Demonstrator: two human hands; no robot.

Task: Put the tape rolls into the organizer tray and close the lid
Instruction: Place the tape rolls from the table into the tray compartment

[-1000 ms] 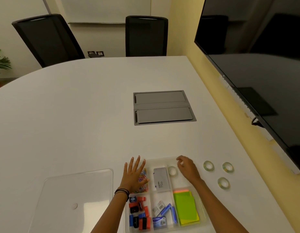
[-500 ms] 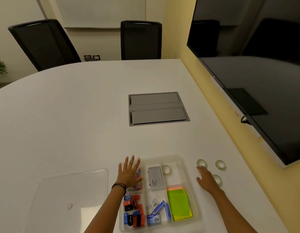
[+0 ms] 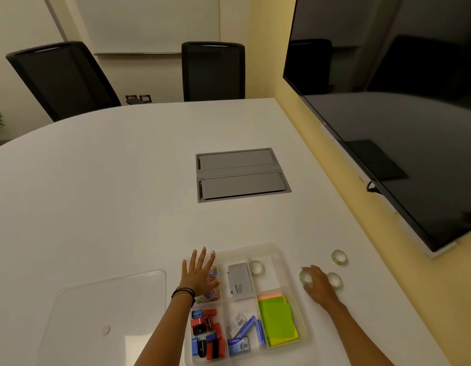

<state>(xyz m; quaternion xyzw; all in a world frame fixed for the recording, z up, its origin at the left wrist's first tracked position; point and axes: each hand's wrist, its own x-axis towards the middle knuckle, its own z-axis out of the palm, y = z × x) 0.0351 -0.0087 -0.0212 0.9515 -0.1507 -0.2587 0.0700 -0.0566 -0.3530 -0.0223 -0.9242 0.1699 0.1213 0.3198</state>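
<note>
right hand (image 3: 317,285) fingers curl onto a clear tape roll (image 3: 305,277) on the white counter (image 3: 97,194), seemingly gripping; left hand (image 3: 200,276) lies flat and empty on the clear plastic organizer tray (image 3: 290,265), one roll (image 3: 256,267) inside.

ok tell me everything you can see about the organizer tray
The tray is a clear plastic rectangle with rounded corners, open, flat on the white table and split into compartments. The back-right one holds one tape roll; beside it lies a grey box. Others hold coloured paper clips, red, blue and black small items, staple boxes and green sticky notes. The left hand rests spread on its back-left corner. Its clear lid lies apart on the left.
</note>
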